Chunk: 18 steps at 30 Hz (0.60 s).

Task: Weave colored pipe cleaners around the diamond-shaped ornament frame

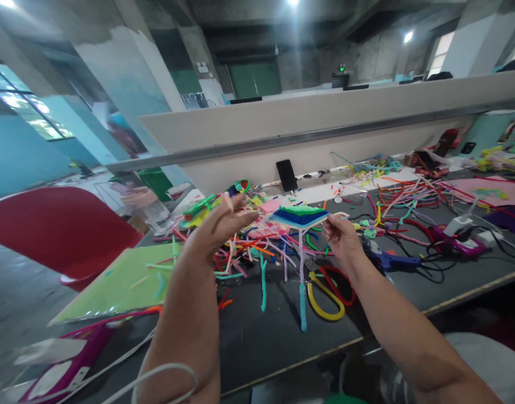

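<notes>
Aloft, striped pad point(299, 216) pinched by right hand point(340, 237), left hand point(222, 224) spread nearby

Pretty plain look: left hand point(224, 221) and right hand point(341, 238) are bare, and so are the left forearm point(190, 314) and right forearm point(392, 320), all the way to the frame edge. Pale grey cloth point(488, 359) shows low right (lap clothing, probably). A thin white cord point(169, 366) loops over the left forearm.

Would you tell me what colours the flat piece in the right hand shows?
The flat piece shows green, blue and dark-blue bands; head view.
</notes>
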{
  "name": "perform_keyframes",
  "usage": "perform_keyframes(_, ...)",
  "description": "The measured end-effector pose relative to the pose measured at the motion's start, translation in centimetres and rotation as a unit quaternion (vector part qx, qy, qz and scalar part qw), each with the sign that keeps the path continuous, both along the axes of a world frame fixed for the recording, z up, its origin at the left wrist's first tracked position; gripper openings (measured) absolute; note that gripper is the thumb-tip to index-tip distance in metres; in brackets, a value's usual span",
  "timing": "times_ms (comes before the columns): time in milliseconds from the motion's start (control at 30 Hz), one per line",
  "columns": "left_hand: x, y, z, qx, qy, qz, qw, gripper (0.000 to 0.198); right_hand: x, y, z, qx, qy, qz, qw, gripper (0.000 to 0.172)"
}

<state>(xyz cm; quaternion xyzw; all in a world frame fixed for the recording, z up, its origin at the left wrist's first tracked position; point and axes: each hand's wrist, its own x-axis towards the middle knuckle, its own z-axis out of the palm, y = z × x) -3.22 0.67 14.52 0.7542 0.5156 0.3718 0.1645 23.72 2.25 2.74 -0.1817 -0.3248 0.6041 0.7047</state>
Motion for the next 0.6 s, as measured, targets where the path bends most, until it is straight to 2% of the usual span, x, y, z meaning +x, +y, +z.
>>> perform_keyframes(67, -0.3, -1.3, 1.0, 0.154, 0.081, 0.069, 0.982, 0.052, -0.6, -0.5, 0.3, 0.002, -0.041, -0.021, 0.999, 0.023)
perform_keyframes(133, 0.6, -2.5, 1.2, 0.252, 0.135, 0.090, 0.954, 0.044, -1.4, -1.2, 0.7, 0.005, -0.093, -0.034, 0.995, 0.021)
perform_keyframes(167, 1.6, -2.8, 1.0, 0.270, 0.146, 0.071, 0.949, 0.040, -1.9, -1.6, 0.9, 0.010, -0.122, -0.031, 0.992, 0.021)
perform_keyframes(233, 3.7, -2.9, 0.3, 0.266, 0.163, -0.039, 0.949, 0.032, -2.8, -2.4, 1.3, 0.030, -0.174, -0.019, 0.984, 0.022)
perform_keyframes(300, 5.5, -2.4, -0.6, 0.201, 0.178, -0.123, 0.955, 0.027, -3.5, -3.0, 1.9, 0.048, -0.214, -0.015, 0.975, 0.021)
perform_keyframes(367, 6.4, -1.6, -1.4, 0.114, 0.175, -0.166, 0.964, 0.026, -3.7, -3.4, 2.5, 0.059, -0.248, -0.024, 0.967, 0.023)
perform_keyframes(500, 6.3, 0.0, -2.7, -0.019, 0.061, -0.156, 0.986, 0.027, -3.0, -3.8, 3.3, 0.068, -0.347, -0.040, 0.935, 0.026)
perform_keyframes(600, 5.8, 0.8, -3.3, -0.075, 0.000, -0.172, 0.982, 0.028, -1.6, -3.9, 3.0, 0.062, -0.417, -0.099, 0.901, 0.030)
